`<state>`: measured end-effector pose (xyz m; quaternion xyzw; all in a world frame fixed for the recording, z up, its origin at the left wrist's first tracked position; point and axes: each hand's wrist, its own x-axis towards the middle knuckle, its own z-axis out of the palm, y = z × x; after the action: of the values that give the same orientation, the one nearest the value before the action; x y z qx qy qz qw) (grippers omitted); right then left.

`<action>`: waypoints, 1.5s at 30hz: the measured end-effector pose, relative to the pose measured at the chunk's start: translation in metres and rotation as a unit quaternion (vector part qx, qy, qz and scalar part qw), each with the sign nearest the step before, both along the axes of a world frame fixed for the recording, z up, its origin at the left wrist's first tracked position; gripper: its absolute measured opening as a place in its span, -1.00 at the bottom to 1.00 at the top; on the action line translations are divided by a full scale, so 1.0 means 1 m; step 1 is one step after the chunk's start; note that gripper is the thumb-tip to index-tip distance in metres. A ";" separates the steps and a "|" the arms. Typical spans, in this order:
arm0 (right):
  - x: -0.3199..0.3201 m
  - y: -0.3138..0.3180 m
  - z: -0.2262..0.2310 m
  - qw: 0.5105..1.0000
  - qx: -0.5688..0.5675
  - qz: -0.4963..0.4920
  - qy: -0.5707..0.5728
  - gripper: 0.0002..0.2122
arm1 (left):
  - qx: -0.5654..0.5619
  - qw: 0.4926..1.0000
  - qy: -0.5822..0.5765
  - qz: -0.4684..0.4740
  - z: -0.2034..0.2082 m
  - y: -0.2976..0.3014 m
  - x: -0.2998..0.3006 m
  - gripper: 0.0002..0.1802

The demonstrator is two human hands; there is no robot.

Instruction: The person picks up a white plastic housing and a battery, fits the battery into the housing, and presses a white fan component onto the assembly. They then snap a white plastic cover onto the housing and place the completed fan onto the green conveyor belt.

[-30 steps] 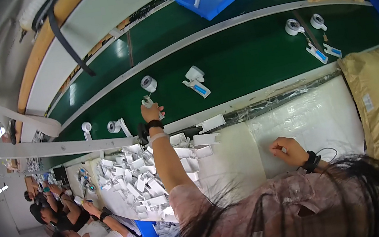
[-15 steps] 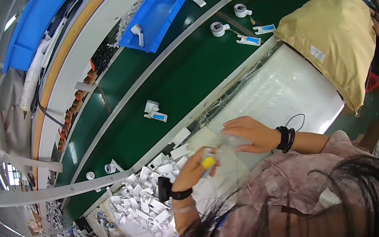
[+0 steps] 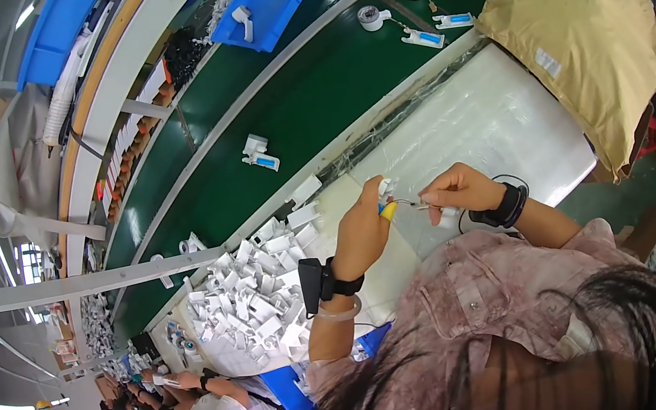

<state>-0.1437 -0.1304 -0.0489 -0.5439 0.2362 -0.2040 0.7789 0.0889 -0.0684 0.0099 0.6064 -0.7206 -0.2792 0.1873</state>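
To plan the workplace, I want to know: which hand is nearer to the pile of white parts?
Left. The left hand is just to the right of the pile of white parts; the right hand is farther right, beyond the left one.

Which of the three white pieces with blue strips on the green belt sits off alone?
The leftmost white piece in the head view; the middle piece and rightmost piece lie close together beside the big tan bag.
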 end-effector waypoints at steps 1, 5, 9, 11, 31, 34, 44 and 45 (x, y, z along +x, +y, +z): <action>0.000 0.001 0.001 1.000 0.000 0.000 -0.002 -0.88 | 0.000 1.000 -0.002 0.000 -0.003 0.001 -0.002 -0.48; -0.001 0.005 0.014 0.998 0.015 0.022 0.053 -0.92 | 0.019 0.995 0.099 0.009 0.003 0.005 -0.008 -0.43; 0.003 0.010 -0.001 0.859 -0.483 -0.157 0.062 -0.88 | 0.183 0.953 0.221 0.098 0.010 0.009 -0.018 -0.53; 0.009 0.013 -0.004 0.839 -0.500 -0.205 0.056 -0.87 | 0.185 0.914 0.338 0.128 -0.016 0.016 -0.016 -0.61; 0.013 0.016 0.001 0.825 -0.496 -0.272 -0.007 -0.85 | 0.100 0.847 0.496 0.166 -0.029 0.026 -0.062 -0.59; 0.012 0.017 -0.002 0.832 -0.481 -0.275 -0.021 -0.84 | 0.087 0.854 0.484 0.170 -0.030 0.027 -0.064 -0.57; 0.011 0.018 -0.005 0.831 -0.477 -0.286 -0.018 -0.82 | 0.108 0.891 0.418 0.138 -0.032 0.030 -0.062 -0.53; 0.011 0.017 -0.005 0.831 -0.477 -0.284 -0.017 -0.83 | 0.110 0.893 0.415 0.137 -0.033 0.030 -0.062 -0.53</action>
<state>-0.1331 -0.1132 -0.0535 -0.7534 0.2401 -0.5131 0.3339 0.0268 -0.0382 -0.0228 0.5448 -0.4520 -0.5546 0.4374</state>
